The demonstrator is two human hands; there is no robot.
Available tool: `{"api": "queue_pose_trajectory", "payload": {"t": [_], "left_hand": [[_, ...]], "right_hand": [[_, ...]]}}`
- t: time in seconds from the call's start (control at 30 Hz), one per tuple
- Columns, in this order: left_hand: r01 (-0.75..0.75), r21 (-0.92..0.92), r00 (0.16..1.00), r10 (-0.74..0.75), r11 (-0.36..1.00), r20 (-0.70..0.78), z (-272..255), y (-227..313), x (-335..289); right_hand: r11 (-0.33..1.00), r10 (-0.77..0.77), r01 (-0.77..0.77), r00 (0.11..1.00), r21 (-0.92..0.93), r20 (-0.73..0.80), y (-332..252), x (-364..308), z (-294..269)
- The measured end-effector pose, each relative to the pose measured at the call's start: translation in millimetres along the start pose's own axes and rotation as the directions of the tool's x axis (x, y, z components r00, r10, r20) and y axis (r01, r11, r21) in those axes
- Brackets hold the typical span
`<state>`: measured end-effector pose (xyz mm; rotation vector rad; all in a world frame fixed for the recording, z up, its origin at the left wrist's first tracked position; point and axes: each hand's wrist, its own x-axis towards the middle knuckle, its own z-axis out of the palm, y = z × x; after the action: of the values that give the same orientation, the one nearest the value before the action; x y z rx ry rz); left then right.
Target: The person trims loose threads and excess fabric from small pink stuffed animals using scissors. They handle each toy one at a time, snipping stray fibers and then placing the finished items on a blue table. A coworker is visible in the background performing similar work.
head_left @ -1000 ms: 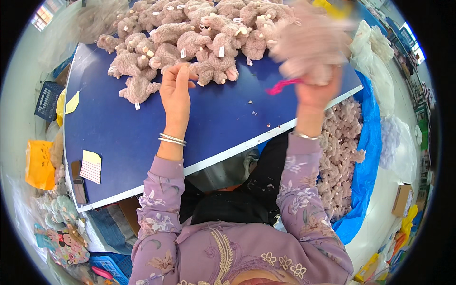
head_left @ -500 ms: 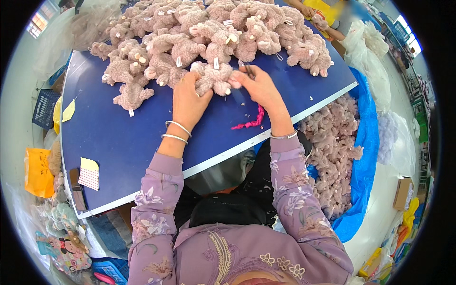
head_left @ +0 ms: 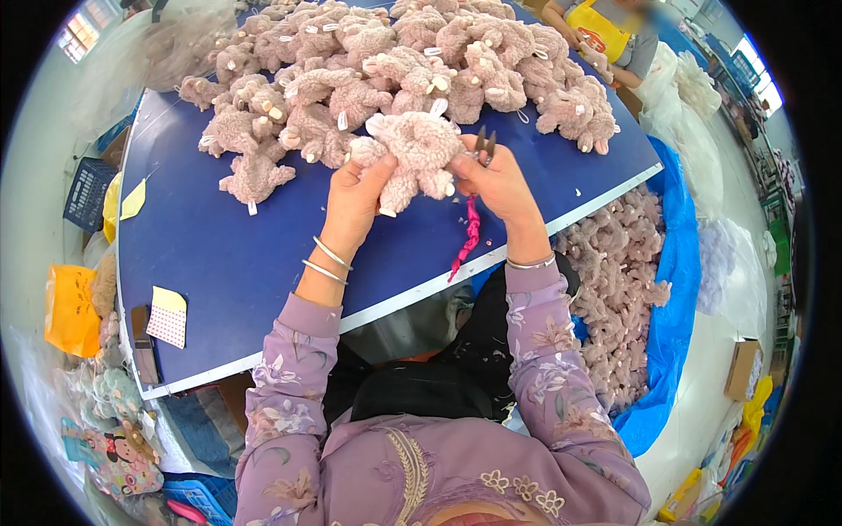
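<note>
Two bare hands share one pinkish-beige plush toy (head_left: 417, 149), which we see held up over the blue table (head_left: 237, 280). The left hand (head_left: 355, 197) pinches its left side between thumb and fingers; the right hand (head_left: 498, 184) grips its other side and also keeps hold of small dark snips (head_left: 483, 145), blades upward. A bright pink cord (head_left: 467, 241) hangs below that hand; we cannot tell what it is tied to.

Just beyond, we see a heap of similar toys (head_left: 358, 98), many showing white loops, spread across the far half of the table. By our reckoning this one piece is mid-handling and not yet put down. To the right, a blue bag (head_left: 675, 298) holds many more toys (head_left: 614, 289). We cannot tell which of the two lots is finished, so what remains is uncertain, though plenty lies in both. Past the table's far corner stands a co-worker in a yellow apron (head_left: 599, 28).
</note>
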<state>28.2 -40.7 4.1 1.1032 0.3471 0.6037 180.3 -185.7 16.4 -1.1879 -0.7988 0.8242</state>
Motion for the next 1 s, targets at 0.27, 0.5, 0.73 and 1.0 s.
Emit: {"api": "queue_pose_trajectory", "payload": {"t": [0.27,0.5,0.73,1.0], "left_hand": [[-0.112,0.041,0.992,0.114,0.993,-0.061,-6.7,6.2,0.6],[-0.141,-0.012,0.989,0.141,0.990,0.048,-4.0,5.1,-1.4],[-0.221,0.225,0.974,0.227,0.949,-0.001,-2.2,-7.3,0.1],[0.088,0.108,0.992,-0.097,0.990,0.085,-2.1,0.9,-1.0]], "right_hand": [[0.991,-0.124,0.110,0.972,-0.078,-0.198,1.0,5.3,1.9],[0.998,-0.024,0.034,0.979,0.045,-0.201,1.1,7.9,3.4],[0.987,-0.003,-0.024,0.985,-0.158,-0.170,-2.0,5.1,22.8],[0.987,-0.047,0.009,0.971,-0.159,-0.236,10.0,9.9,33.6]]}}
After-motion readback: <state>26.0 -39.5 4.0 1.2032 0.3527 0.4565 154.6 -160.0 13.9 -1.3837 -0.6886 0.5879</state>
